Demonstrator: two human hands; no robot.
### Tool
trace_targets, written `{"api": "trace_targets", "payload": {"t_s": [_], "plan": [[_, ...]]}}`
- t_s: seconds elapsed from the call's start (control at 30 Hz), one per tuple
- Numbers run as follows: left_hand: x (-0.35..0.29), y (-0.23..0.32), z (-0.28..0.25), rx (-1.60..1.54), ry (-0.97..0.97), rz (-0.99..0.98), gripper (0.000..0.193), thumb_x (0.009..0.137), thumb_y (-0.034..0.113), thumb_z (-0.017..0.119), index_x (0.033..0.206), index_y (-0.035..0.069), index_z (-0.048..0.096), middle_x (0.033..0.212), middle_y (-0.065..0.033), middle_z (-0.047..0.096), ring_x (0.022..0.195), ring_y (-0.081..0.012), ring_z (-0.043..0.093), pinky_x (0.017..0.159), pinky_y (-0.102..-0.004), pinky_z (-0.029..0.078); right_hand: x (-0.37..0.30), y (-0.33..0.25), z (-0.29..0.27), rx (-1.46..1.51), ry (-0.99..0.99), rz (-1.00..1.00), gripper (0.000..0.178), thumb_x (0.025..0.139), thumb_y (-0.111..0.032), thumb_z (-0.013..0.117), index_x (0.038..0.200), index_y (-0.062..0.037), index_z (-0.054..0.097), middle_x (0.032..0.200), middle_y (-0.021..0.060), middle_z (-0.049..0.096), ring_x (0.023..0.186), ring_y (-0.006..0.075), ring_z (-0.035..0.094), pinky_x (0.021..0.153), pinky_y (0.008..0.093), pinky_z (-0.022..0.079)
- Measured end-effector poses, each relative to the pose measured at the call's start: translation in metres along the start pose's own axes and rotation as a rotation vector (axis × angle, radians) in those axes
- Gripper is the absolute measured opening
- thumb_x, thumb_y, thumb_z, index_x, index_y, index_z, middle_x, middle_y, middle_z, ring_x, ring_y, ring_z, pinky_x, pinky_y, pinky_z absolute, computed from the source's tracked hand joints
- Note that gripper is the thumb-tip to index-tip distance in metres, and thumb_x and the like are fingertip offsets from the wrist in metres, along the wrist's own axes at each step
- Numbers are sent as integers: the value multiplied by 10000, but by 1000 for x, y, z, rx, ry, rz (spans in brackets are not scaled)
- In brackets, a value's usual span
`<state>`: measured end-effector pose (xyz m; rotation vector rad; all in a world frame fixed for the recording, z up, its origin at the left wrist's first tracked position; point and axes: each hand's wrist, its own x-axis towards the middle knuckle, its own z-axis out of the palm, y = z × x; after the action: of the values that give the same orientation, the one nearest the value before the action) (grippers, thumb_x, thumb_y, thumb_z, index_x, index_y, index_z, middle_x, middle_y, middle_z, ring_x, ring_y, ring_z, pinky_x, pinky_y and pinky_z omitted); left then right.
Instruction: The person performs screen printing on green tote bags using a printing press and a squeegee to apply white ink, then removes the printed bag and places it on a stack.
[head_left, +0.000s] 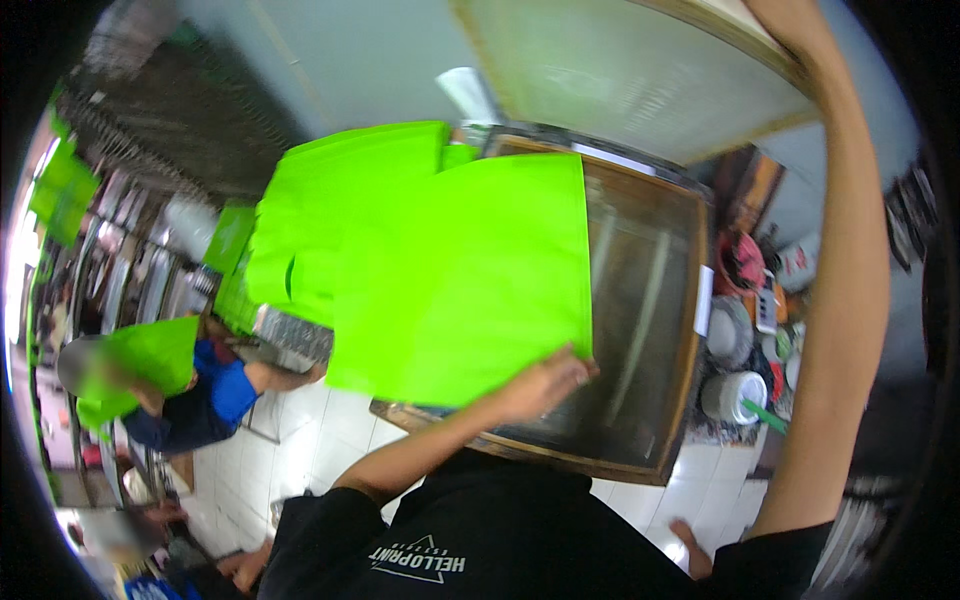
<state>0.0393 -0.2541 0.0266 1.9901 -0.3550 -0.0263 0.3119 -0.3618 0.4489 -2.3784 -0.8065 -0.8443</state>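
A bright green fabric bag (470, 270) lies partly over a wood-edged board (655, 330) with a dark, glassy surface. My left hand (545, 385) is closed at the bag's near right corner, fingers pinched on its edge. More green bags (345, 190) are stacked to the left, partly beneath this one; one shows a handle slot. Above the board's far side, a screen printing frame (640, 75) with pale mesh is tilted up. My right hand (785, 22) grips its upper right edge, its fingers partly cut off by the picture's rim.
At right stand a white tub (735, 397) with a green stick, a pink container (740, 262) and several small bottles. On the left, a person (190, 385) handles another green bag beside racks (110, 270). A second person (150, 540) is at the lower left.
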Motion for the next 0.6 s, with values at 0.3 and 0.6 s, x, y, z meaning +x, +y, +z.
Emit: {"api": "trace_targets", "payload": {"t_s": [0.3, 0.6], "plan": [[83, 44, 70, -41, -149, 22, 386, 979, 237, 656, 1307, 42, 599, 1370, -164, 625, 1269, -369, 593, 1103, -466, 458, 20, 42, 22, -147, 4, -191, 491, 837, -432, 768, 1027, 21, 770, 990, 260, 740, 917, 387, 716, 844, 480, 549], [275, -28, -12, 701, -71, -452, 1319, 637, 834, 717, 1640, 163, 185, 1674, -271, -114, 1532, -468, -176, 1145, -734, -82, 16, 38, 16, -127, -26, -201, 425, 862, -427, 721, 1011, -34, 785, 1065, 217, 734, 1010, 400, 692, 881, 464, 539]]}}
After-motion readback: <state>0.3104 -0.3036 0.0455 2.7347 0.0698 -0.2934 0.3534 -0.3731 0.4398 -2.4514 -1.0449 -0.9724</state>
